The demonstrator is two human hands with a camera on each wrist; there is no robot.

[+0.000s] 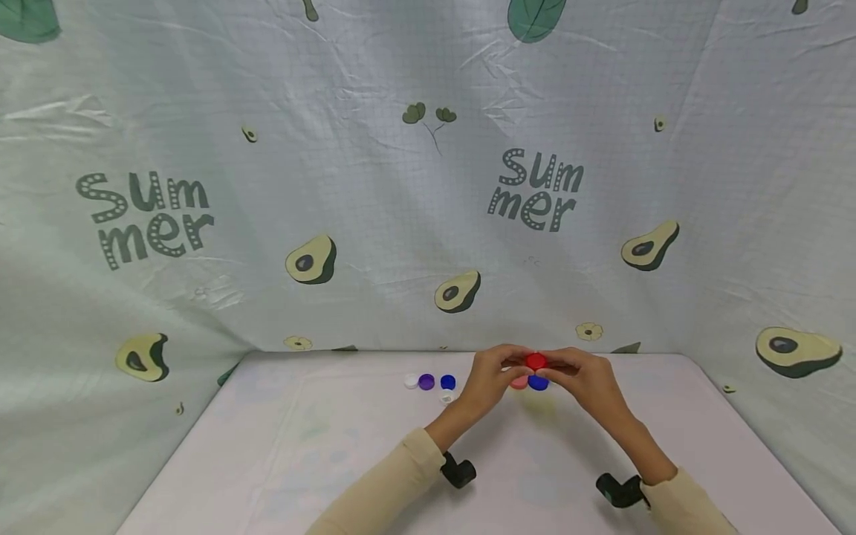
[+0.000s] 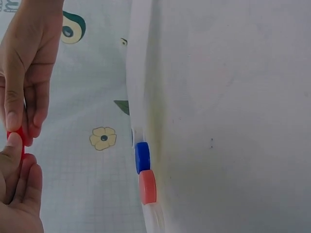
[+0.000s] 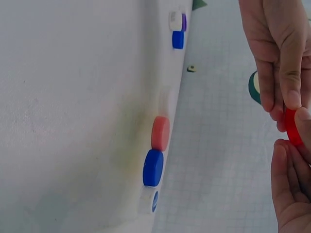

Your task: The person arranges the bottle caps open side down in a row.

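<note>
White tabletop (image 1: 301,461) | avocado-print sheet (image 1: 374,186) behind | both hands (image 1: 493,379) (image 1: 590,377) pinching red cap (image 1: 536,361) between them

– What hung behind the pale table (image 1: 267,446)?
– A light, wrinkled cloth (image 1: 374,186), printed with the word "summer" twice in dotted grey lettering (image 1: 537,189), halved avocados (image 1: 458,291) and small yellow flowers (image 1: 589,331).
– And along its top edge?
– A green leaf (image 1: 537,18) right of centre, another leaf (image 1: 28,18) at far left.

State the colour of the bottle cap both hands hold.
The bottle cap is red, clearest in head view.
</note>
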